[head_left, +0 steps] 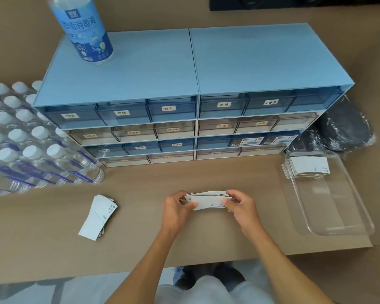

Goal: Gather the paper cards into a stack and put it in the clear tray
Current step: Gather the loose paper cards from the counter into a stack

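Seen from the head camera, a person at a brown tabletop (206, 238) squares up a handful of paper cards (207, 200) between both hands — the left hand (177, 208) pinching the left end, the right hand (239, 205) pinching the right, each grip closed on the bundle, which is held just above the surface in front of the blue drawer cabinet (184, 95). The edges look uneven, so the stack in hand appears not yet tidy. At far right the clear tray (338, 227) already holds one pile of cards (308, 167) at its far end, with the near part bare. To the left, another loose pile of cards (99, 216) lies fanned on the tabletop, untouched, near a pack of water bottles (31, 139). A disinfectant bottle (83, 27) stands on the cabinet top. By the look of it the job is partly done — one batch trayed, one in hand, one left to gather.
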### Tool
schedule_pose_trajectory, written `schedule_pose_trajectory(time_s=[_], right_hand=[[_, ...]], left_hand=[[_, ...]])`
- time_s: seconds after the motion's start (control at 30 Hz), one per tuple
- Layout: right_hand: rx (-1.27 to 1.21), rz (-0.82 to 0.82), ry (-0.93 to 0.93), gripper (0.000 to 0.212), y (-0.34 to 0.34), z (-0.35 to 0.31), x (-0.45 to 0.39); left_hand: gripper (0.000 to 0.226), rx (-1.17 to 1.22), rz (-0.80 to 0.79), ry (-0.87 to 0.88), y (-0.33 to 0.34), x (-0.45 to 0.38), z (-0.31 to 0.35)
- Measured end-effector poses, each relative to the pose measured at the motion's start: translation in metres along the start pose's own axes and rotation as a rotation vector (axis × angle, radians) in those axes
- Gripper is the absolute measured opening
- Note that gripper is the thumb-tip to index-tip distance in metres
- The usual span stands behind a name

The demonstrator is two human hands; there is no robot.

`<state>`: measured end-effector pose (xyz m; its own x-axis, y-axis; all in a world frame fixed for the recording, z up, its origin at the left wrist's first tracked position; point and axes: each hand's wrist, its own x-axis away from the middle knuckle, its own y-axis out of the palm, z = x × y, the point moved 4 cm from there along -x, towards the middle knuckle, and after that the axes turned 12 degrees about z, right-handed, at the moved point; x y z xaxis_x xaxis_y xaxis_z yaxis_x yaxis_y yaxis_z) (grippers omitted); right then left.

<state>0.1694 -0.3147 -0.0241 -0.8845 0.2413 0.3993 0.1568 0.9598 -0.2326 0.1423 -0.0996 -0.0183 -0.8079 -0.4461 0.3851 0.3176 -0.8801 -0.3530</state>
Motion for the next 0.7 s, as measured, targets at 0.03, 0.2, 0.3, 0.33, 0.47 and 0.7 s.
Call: schedule_pose_trajectory(time_s=[0.03,0.2,0.3,0.33,0.47,0.7], right_hand=[[-0.011,0.003,0.013,0.027,-0.001,0.004,0.002],[-0.147,0.018,0.101,0.024,-0.001,0.02,0.011],[-0.224,0.011,0.124,0.013,0.0,0.023,0.015],[-0.236,0.024,0.127,0.01,0.0,0.023,0.016],[-0.273,0.094,0.151,0.022,0.001,0.027,0.016],[-0.313,0.117,0.197,0.015,0.003,0.028,0.016]], left_hand=[[0.019,0.004,0.007,0.001,0.0,0.002,-0.003],[0.018,0.029,0.017,0.024,0.004,0.01,-0.009],[0.016,0.032,0.026,0.046,0.005,0.013,-0.006],[0.016,0.04,0.026,0.056,0.006,0.015,-0.005],[0.011,0.085,0.02,0.082,0.01,0.021,-0.005],[0.021,0.114,0.015,0.023,0.013,0.024,-0.017]])
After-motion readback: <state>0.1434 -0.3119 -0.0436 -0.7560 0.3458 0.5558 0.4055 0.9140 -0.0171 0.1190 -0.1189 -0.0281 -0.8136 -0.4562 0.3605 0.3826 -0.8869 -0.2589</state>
